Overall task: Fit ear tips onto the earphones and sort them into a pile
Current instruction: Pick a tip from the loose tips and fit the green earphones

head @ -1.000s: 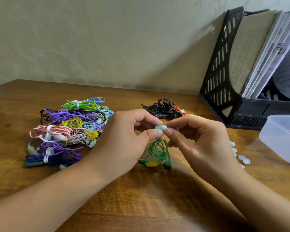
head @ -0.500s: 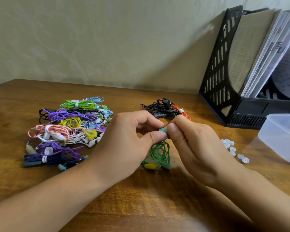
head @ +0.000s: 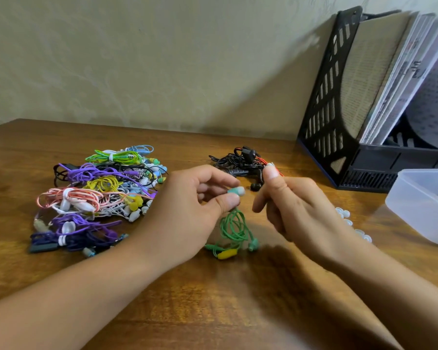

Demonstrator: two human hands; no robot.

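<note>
The left hand (head: 187,213) pinches a small teal earbud capped with a white ear tip (head: 236,191) between thumb and forefinger, and the thin green coiled cable (head: 234,227) dangles below that hand down to the wooden surface (head: 213,311), where a second teal bud (head: 253,245) and a yellow piece lie. The right hand (head: 301,210) hangs just beside the bud without touching it, fingers loosely curled, thumb up; I cannot see anything in it.

That cable looks limp and almost weightless, so it will trail and snag rather than carry. The bud's hard body is the place to grip; the soft tip would likely squash or slip off if pulled.

Beyond the left hand sits the pile of bundled earphones in purple, pink, yellow and green (head: 99,195). Beyond the right hand lies a tangle of black and red earphones (head: 240,164), and past its knuckles a scatter of loose white ear tips (head: 344,215), near a translucent plastic box (head: 425,205). The second bud probably needs its tip yet, though blur hides it.
</note>
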